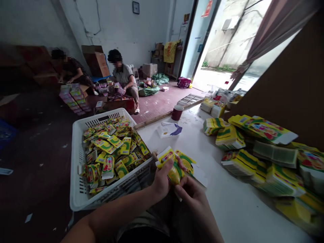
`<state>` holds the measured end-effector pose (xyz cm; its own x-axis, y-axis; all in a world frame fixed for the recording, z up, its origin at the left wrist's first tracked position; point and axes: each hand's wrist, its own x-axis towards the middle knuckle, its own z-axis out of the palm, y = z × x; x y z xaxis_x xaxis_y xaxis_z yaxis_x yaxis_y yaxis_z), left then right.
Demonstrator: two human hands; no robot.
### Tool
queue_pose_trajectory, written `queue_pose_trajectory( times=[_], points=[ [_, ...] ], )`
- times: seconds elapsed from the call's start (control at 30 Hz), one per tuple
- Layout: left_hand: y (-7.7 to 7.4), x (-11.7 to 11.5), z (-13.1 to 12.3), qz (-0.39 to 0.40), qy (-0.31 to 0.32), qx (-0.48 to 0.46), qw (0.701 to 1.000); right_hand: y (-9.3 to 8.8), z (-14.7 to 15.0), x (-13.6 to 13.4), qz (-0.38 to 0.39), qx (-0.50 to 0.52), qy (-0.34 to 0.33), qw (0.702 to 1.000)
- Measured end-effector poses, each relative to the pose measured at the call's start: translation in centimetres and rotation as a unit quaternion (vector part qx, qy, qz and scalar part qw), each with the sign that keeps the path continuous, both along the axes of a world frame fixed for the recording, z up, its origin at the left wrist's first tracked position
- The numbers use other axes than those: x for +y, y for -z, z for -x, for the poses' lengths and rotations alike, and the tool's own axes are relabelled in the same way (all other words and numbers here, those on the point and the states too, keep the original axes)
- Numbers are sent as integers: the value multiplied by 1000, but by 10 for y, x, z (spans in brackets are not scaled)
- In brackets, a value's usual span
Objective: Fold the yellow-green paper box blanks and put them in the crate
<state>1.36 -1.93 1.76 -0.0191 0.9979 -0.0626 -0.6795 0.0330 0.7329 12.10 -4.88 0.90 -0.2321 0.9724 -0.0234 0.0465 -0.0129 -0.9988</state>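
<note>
My left hand (162, 179) is closed round a small yellow and green carton (174, 173), with its thumb on top. At the near end of that carton, my right hand (193, 194) pinches it between thumb and fingers. Another yellow carton piece (187, 163) lies just beyond my fingers, over the white table (202, 209); whether it is also gripped cannot be made out. To the left of my hands stands a white plastic basket (76, 162), heaped with filled yellow cartons (108, 145).
Stacks of flat yellow cartons (253, 165) lie on the table's right side. A dark red mug (177, 112) and a white box (168, 130) stand farther back. Two people sit by the far wall, among cardboard boxes (97, 62). An open doorway (217, 60) is at the back right.
</note>
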Motion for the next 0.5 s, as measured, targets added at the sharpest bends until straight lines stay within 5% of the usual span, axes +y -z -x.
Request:
queue_pose_trajectory(
  times=[0.13,0.27,0.33,0.5],
  points=[
    [3,0,1,22,-74,73,994,10,6,0,13,76,16,997],
    [11,-3,12,-11,4,110,994,19,-5,4,-29,18,98,995],
    [12,-3,18,-44,43,114,992,17,-13,3,-34,1,72,997],
    [14,-3,25,-14,12,121,993,7,-13,-4,8,41,17,999]
  ],
)
